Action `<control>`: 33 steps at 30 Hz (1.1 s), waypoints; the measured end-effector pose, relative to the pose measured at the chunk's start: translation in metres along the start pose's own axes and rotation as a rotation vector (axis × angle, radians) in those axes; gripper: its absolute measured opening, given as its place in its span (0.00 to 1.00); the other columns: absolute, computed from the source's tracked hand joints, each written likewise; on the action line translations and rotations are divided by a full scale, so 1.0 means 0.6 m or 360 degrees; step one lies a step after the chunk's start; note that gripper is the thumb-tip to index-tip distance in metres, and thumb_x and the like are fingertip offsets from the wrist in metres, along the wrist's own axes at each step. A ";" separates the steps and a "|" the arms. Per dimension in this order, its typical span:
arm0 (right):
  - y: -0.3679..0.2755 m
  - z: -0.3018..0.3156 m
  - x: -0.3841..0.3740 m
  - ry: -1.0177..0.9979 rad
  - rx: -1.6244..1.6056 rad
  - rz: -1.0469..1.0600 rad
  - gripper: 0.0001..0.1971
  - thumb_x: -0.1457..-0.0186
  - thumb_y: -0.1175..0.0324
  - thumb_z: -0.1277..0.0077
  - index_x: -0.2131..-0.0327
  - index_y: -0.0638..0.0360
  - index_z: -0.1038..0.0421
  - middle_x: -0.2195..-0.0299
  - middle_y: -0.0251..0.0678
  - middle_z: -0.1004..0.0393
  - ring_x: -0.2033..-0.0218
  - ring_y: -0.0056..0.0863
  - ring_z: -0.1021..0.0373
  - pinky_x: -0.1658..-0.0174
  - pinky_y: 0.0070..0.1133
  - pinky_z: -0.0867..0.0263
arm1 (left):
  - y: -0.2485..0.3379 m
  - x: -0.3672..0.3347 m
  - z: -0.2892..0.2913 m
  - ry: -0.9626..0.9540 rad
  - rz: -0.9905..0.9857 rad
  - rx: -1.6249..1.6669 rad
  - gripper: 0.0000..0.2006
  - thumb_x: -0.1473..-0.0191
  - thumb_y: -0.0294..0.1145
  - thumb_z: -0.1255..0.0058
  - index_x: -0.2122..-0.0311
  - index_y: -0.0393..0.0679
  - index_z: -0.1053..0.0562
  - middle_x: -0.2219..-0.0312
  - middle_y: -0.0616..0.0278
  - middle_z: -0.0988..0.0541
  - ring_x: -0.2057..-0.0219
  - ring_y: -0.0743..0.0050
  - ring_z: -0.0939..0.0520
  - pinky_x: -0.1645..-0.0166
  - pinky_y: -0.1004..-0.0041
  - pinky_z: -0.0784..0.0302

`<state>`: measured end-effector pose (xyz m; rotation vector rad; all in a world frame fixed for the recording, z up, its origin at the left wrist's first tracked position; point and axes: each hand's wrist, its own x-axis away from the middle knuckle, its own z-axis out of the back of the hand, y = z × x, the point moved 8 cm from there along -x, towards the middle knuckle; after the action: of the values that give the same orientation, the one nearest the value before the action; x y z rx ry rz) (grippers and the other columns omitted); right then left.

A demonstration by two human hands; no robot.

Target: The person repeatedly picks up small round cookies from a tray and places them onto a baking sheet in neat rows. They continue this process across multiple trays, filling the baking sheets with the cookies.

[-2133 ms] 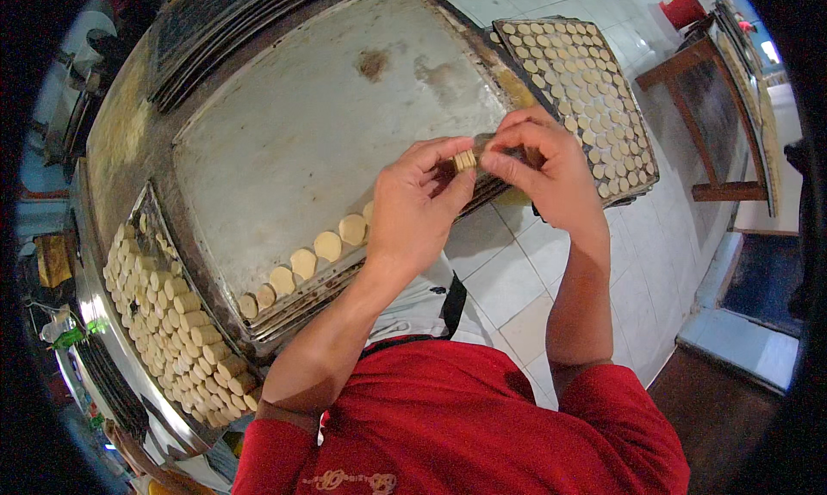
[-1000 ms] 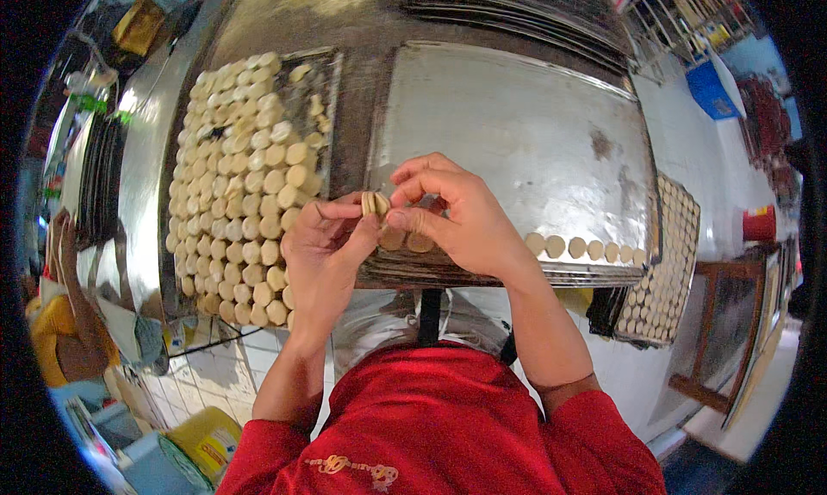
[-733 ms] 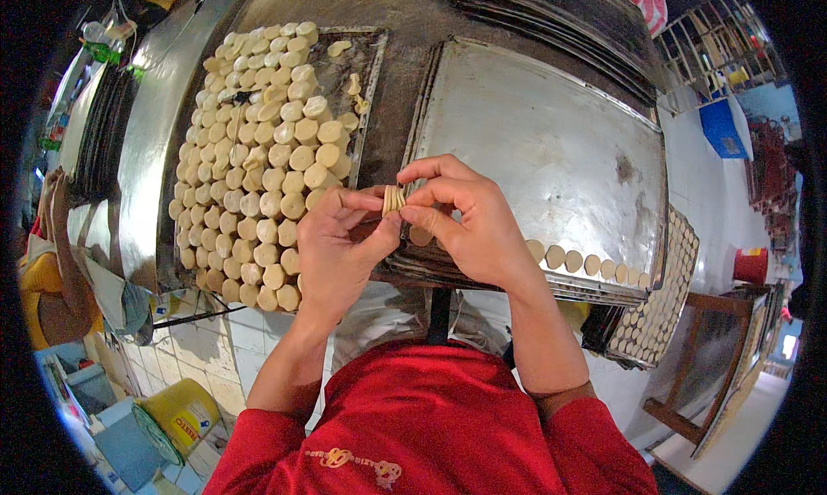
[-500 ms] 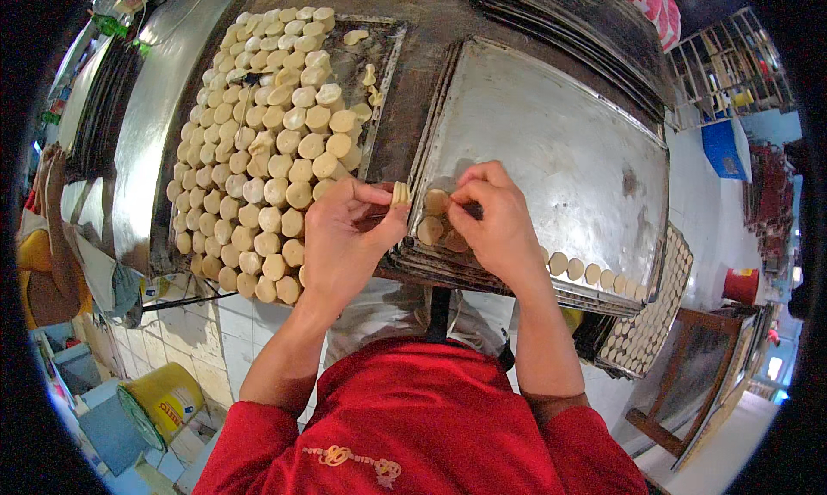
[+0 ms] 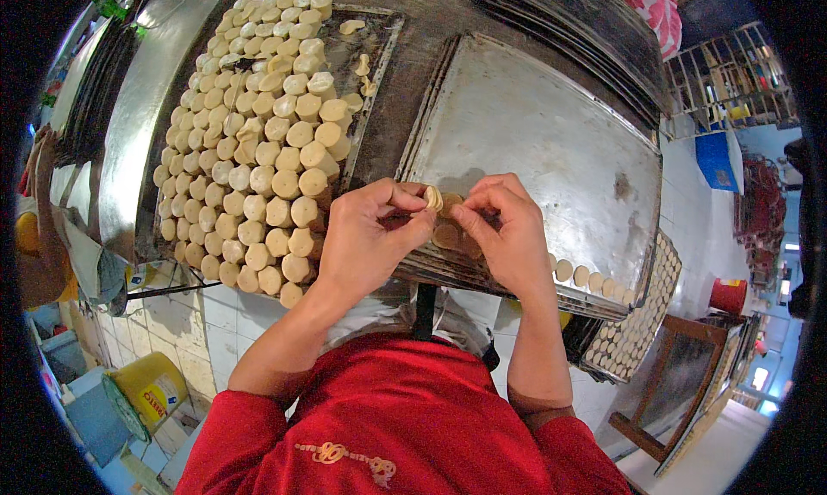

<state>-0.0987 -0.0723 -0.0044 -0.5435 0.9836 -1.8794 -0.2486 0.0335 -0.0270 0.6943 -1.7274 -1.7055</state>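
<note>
My left hand [image 5: 370, 232] pinches a short stack of thin, pale dough discs [image 5: 433, 199] between thumb and fingers, over the near left corner of a flat metal baking tray [image 5: 551, 133]. Beside it, my right hand [image 5: 506, 228] is closed, with thumb and fingertips pinched at the edge of a single dough disc [image 5: 450, 204]. Another disc [image 5: 446, 235] lies on the tray just below. More discs [image 5: 581, 276] line the tray's near edge, right of my right wrist. At left, many short dough stacks [image 5: 258, 150] stand in close rows on a dark tray.
Dark trays [image 5: 577, 38] are piled at the back. A disc-covered tray [image 5: 633, 323] sits lower at the right. Dough scraps [image 5: 365, 73] lie beside the stacks. A yellow bucket [image 5: 146, 392] stands on the floor at left. Another person's arm [image 5: 43, 185] shows at the far left.
My hands have come closer together, and the left hand's stack has moved right, up to the right fingertips. The whole view has shifted slightly.
</note>
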 end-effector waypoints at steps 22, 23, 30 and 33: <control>0.051 0.068 0.049 0.0185 -0.0090 -0.0078 0.06 0.46 0.72 0.37 0.67 0.63 0.22 0.61 0.39 0.26 0.62 0.32 0.27 0.58 0.26 0.31 | -0.004 -0.004 -0.088 -0.0272 0.0001 -0.0002 0.07 0.45 0.24 0.39 0.64 0.31 0.21 0.58 0.54 0.17 0.65 0.79 0.18 0.58 0.75 0.20; 0.066 0.075 0.053 0.0213 0.0028 -0.0113 0.06 0.46 0.72 0.37 0.66 0.63 0.22 0.61 0.39 0.26 0.62 0.32 0.27 0.58 0.26 0.31 | -0.002 -0.005 -0.091 -0.0270 0.0006 -0.0012 0.06 0.44 0.24 0.39 0.64 0.31 0.21 0.59 0.54 0.17 0.65 0.78 0.18 0.58 0.75 0.20; 0.037 0.084 0.059 0.0172 -0.0296 -0.0123 0.05 0.46 0.73 0.37 0.68 0.64 0.22 0.61 0.39 0.26 0.62 0.31 0.27 0.60 0.25 0.30 | 0.009 -0.007 -0.127 -0.0374 -0.0184 -0.0057 0.05 0.43 0.24 0.40 0.62 0.35 0.20 0.57 0.56 0.19 0.61 0.74 0.18 0.55 0.75 0.21; 0.050 0.101 0.069 0.0277 -0.0228 -0.0140 0.07 0.47 0.72 0.36 0.67 0.65 0.23 0.61 0.39 0.26 0.63 0.30 0.27 0.61 0.24 0.30 | 0.009 -0.010 -0.140 -0.0390 -0.0245 -0.0101 0.04 0.42 0.24 0.41 0.62 0.36 0.21 0.54 0.55 0.21 0.58 0.73 0.19 0.53 0.74 0.22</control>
<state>-0.0603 -0.1409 0.0058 -0.5207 1.2335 -1.9693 -0.1827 -0.0193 -0.0228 0.6248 -1.8128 -2.0134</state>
